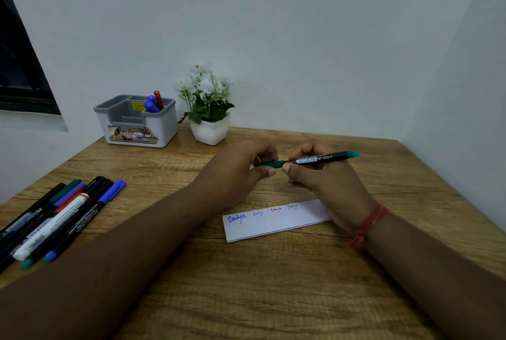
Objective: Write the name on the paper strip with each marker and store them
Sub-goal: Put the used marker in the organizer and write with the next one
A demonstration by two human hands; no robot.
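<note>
A green marker (323,159) lies level between both hands above the table. My right hand (325,178) grips its black barrel. My left hand (238,172) pinches its green cap (269,164), which sits against the barrel's end. Below the hands lies a white paper strip (273,226) with the name written on it several times in blue ink. Several more markers (54,219) lie in a bunch at the table's left edge. A grey and white organiser (137,123) at the back left holds blue and red markers (154,102).
A white pot with white flowers (208,109) stands just right of the organiser. The wooden table (246,285) meets walls at the back and at the right. A dark window frame (19,65) is at the far left.
</note>
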